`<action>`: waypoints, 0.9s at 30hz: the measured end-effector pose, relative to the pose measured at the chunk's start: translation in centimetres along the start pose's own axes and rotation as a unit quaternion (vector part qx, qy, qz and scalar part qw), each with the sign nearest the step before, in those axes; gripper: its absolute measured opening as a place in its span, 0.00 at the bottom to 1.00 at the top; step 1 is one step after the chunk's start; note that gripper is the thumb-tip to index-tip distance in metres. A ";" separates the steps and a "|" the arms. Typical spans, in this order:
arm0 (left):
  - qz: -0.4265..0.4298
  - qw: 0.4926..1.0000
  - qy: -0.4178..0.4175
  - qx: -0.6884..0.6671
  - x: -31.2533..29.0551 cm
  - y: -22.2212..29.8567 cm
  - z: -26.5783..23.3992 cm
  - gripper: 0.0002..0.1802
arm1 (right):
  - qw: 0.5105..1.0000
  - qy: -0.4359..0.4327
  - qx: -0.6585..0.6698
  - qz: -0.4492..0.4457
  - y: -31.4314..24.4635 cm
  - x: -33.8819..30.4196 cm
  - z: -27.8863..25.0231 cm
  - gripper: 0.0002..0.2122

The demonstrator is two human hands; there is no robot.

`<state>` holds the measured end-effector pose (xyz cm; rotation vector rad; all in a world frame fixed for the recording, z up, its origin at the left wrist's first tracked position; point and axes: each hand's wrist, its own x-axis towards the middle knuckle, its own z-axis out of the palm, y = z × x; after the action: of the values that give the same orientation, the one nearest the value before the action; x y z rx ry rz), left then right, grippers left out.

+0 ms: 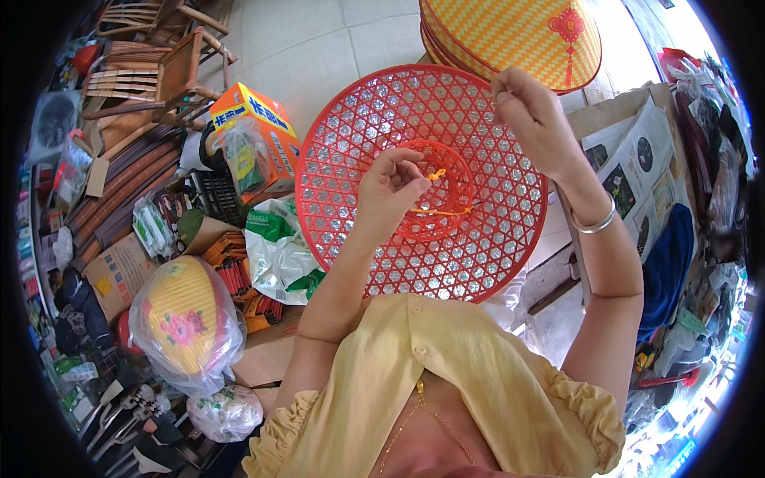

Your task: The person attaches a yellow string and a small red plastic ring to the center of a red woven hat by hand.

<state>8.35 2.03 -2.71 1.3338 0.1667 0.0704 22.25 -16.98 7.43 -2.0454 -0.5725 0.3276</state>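
A wide round red woven hat (335,143) lies in front of me with its hollow side up, and silvery lining shows through the open weave. Inside it sits a smaller red ring (468,179). An orange cord (446,212) crosses that ring, with a loop or knot at the fingertips of my left hand (390,191). Thumb and fingers of this hand are pinched together on the cord. My right hand (530,115) is raised over the hat's far right rim, fingers curled closed; whatever they hold is too small to make out.
Beyond the hat lies a stack of yellow woven fans (510,40). To the left stand an orange box (259,131), a white and green plastic bag (275,247) and a bagged yellow fan (187,319). Bamboo chairs (147,76) are at far left. Printed sheets (637,159) lie on the right.
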 end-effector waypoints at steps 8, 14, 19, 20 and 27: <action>0.028 0.991 0.021 -0.131 0.4 0.7 0.7 0.19 | 0.930 -0.112 -0.226 -0.267 0.3 -2.3 4.9 0.11; -0.032 0.994 -0.047 -0.092 -0.8 0.9 0.9 0.15 | 0.892 -0.179 -0.208 -0.358 0.8 -1.9 4.6 0.08; -0.048 0.993 -0.060 -0.086 -2.1 0.2 -0.1 0.13 | 0.892 -0.247 -0.185 -0.330 0.5 -1.6 3.6 0.08; -0.054 0.993 -0.052 -0.088 -2.3 0.4 -0.1 0.12 | 0.899 -0.261 -0.175 -0.304 0.8 -1.5 3.3 0.08; -0.078 0.989 -0.065 -0.106 -3.7 -0.4 -1.5 0.14 | 0.913 -0.300 -0.208 -0.181 0.2 -1.5 2.3 0.09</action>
<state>4.49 2.84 -3.15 1.1065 0.1485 -0.1270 20.05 -16.16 6.05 -2.1656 -1.4881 0.6616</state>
